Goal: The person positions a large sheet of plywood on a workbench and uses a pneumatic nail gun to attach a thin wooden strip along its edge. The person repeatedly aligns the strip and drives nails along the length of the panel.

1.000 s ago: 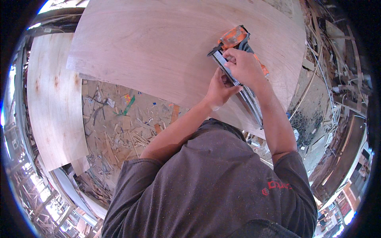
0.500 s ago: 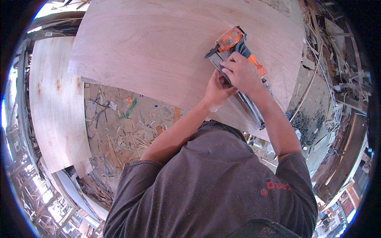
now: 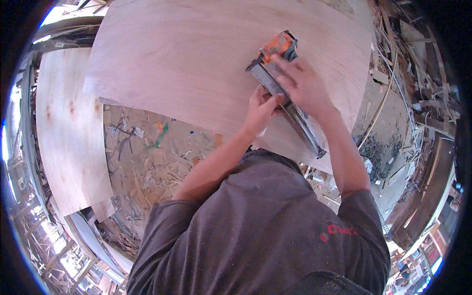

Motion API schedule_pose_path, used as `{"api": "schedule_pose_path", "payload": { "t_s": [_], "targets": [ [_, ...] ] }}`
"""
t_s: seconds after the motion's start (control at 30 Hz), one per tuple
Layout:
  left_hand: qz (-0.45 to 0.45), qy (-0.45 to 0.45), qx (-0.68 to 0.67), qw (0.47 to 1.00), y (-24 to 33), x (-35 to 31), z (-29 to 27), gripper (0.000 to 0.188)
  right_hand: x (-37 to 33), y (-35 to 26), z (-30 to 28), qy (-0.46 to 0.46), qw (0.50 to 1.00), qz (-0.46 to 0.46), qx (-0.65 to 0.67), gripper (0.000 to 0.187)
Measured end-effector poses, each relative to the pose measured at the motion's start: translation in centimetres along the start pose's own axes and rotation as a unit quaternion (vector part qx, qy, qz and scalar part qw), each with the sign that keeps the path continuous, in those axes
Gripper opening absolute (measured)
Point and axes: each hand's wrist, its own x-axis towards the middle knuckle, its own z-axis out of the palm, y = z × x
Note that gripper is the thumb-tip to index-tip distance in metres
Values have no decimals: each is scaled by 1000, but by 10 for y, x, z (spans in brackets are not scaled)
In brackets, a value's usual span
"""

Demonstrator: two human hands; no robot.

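An orange and black nail gun point(image 3: 279, 45) lies at a slant on a large plywood sheet point(image 3: 187, 54), its head away from me. The long metal magazine point(image 3: 306, 129) runs back toward my body. My left hand point(image 3: 261, 110) is closed round the middle of that magazine from the left side, thumb on top. Over the tool's body hovers my right hand point(image 3: 306, 88), blurred by motion, with its fingers stretched and apart. It hides the handle, and whether its fingertips touch the tool cannot be made out.
Another pale plywood sheet point(image 3: 71, 132) lies at the left. Wood scraps and litter point(image 3: 152, 162) cover the ground between the two sheets. Offcuts and long strips point(image 3: 393, 93) are piled along the right, near a dark granular patch point(image 3: 381, 155) and a heavy timber beam point(image 3: 427, 191).
My right hand has lifted off the magazine and its fingers have spread. The nail gun has shifted slightly left, with my left hand still on it.
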Motion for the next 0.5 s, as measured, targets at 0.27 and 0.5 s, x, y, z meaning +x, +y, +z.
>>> {"api": "schedule_pose_path", "payload": {
  "t_s": [0.27, 0.5],
  "targets": [
    [-27, 121, 47, 991, 7, 6, 19, 26, -146, 37, -96, -194, 979, 14, -54, 41],
    [-8, 182, 100, 978, 0, 13, 25, 25, -201, 32, -82, -159, 976, -68, -130, 42]
  ]
}}
